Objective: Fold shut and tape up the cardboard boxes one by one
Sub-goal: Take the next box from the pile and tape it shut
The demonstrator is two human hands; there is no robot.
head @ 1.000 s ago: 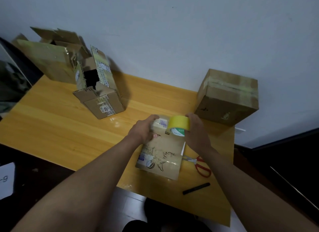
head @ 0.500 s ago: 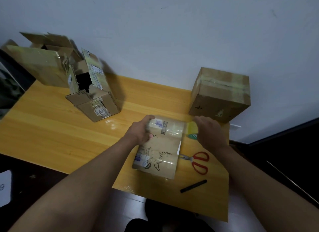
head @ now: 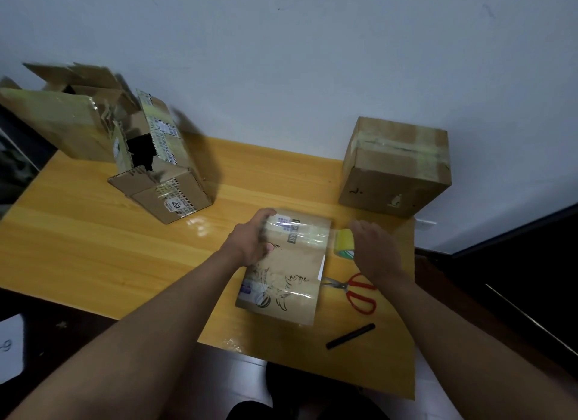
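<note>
Pale grey wall [head: 281,60] runs behind my yellow wooden table [head: 93,241], which fills the middle of my view. Right in front of me, near the centre of the table, lies the flat box [head: 287,282] with line drawings on its top, its flaps folded down. My left hand [head: 250,238] rests on the box's far left corner, at about ten o'clock on the box, fingers curled over the edge and pressing the end of a clear strip of tape [head: 300,232] that stretches across the far end of the lid. My right hand [head: 373,247] sits off the box's far right corner, at about two o'clock, gripping the yellow tape roll [head: 342,243] with the fingers closed around it; the strip leads from the roll back onto the lid.

At one o'clock from the flat box, against the wall, stands a taped box [head: 397,166], closed. At ten o'clock stand two open boxes: a small one with striped tape [head: 162,169] and, behind it at the table's far left corner, a large one [head: 59,119] with its flaps up. Red scissors [head: 356,290] lie just beside the flat box at four o'clock, and a black marker [head: 350,336] lies near the table's front edge at five o'clock.
</note>
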